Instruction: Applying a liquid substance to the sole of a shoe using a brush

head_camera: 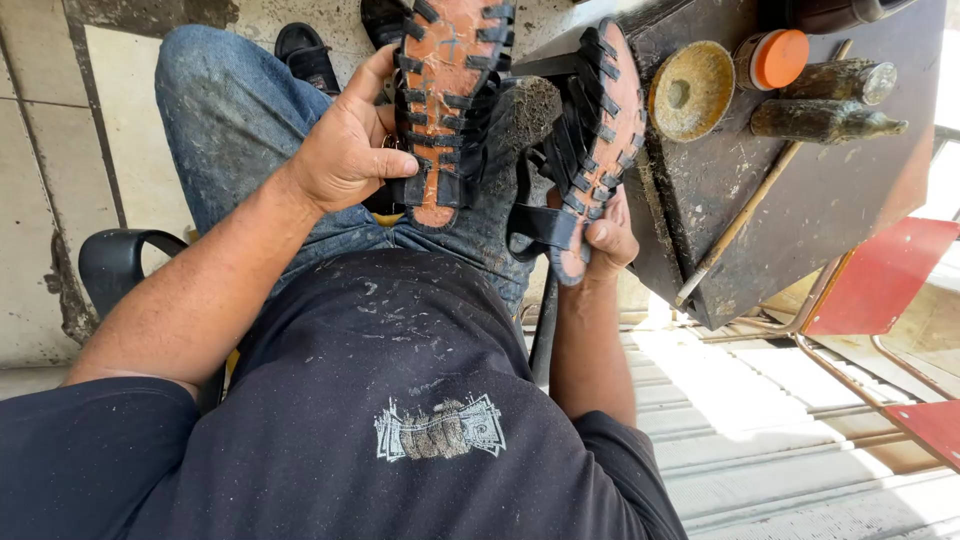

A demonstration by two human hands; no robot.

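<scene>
Left grip (345, 150) clamps orange-soled sandal (448, 105) above lap. Right grip (608, 240) pinches second sandal (598, 140) by heel, beside table (800, 215). Risk: pinch slips, sandal knocks bottles (825, 120), yellow dish (690, 90).

Round container with orange lid (772, 58) on dark workbench (800, 200), beside two grimy bottles (830, 100).

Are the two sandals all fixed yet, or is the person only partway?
Partway, it seems. Both soles look attached: the left hand holds one sandal sole-up on the knee, the right hand holds the other sandal beside it. Whether the edges are finished is unclear. The round tin and bottles sit untouched on the bench.
</scene>
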